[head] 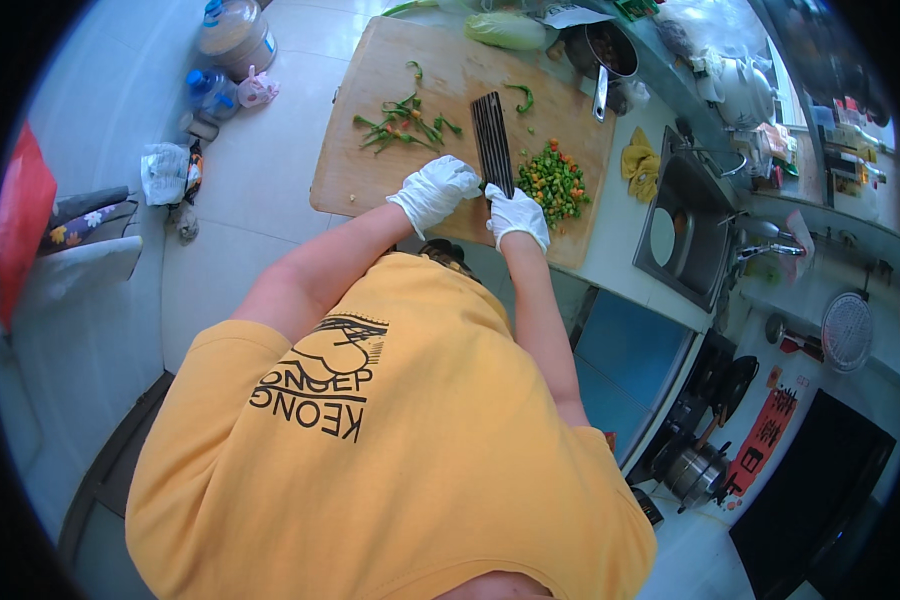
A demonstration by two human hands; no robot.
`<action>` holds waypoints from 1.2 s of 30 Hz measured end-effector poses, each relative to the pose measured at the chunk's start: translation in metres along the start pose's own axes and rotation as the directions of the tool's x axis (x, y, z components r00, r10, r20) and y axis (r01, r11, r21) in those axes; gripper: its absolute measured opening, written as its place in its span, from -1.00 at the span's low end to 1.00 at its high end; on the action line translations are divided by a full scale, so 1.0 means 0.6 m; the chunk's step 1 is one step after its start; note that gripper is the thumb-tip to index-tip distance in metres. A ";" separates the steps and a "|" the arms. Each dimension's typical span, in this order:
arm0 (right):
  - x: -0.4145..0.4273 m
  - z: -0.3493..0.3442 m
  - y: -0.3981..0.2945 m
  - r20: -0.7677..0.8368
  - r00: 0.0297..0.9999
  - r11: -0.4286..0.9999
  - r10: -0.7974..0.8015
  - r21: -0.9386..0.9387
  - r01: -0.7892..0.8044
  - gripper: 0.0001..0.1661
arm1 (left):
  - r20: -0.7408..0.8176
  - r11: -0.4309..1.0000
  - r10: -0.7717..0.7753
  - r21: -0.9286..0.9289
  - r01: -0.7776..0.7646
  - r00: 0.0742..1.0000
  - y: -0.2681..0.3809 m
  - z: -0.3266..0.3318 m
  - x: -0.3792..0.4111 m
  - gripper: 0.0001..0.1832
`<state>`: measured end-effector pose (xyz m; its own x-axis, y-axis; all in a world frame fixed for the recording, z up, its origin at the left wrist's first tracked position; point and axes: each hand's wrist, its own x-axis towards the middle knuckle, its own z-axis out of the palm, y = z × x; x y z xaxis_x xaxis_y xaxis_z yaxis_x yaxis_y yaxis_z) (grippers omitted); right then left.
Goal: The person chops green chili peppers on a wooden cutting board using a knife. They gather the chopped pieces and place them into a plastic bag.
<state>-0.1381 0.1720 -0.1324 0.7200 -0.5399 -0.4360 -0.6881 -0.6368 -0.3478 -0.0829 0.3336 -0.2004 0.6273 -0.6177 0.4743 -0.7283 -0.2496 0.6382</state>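
My left hand (436,192), in a white glove, pinches a small green pepper piece (482,185) at its fingertips, close beside the blade. My right hand (519,216), also gloved, grips the handle end of a broad dark-striped kitchen knife (491,139), whose blade points away from me over the wooden cutting board (390,60). Chopped green, red and orange peppers (553,186) lie heaped right of the knife. Whole slender peppers (401,126) lie loosely on the left of the board. One curled green pepper (523,98) rests near the blade's far end.
Behind the board are a napa cabbage (504,31) and a pan (601,51) with food inside. A yellow cloth (640,165) lies on the counter before the metal sink (682,225). Large plastic jars (234,37) stand on the floor at left.
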 end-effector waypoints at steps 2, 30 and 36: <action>0.015 0.008 0.001 -0.006 1.000 1.000 0.000 0.011 0.000 -0.44 | -0.004 1.000 -0.020 -0.006 0.020 1.000 0.006 -0.003 0.003 -0.81; -0.043 -0.048 -0.037 0.168 0.973 0.939 0.156 0.280 -0.199 -0.48 | -0.034 0.998 -0.019 0.060 0.021 0.999 0.004 -0.004 0.000 -0.78; -0.056 -0.059 -0.037 0.189 0.973 0.930 0.132 0.316 -0.188 -0.53 | -0.029 0.999 -0.044 0.026 0.045 0.999 0.007 -0.005 -0.003 -0.78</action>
<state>-0.1440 0.1847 -0.0805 0.5924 -0.5054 -0.6274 -0.8037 -0.3163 -0.5041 -0.0862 0.3357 -0.1967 0.6668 -0.5840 0.4629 -0.7061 -0.2963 0.6431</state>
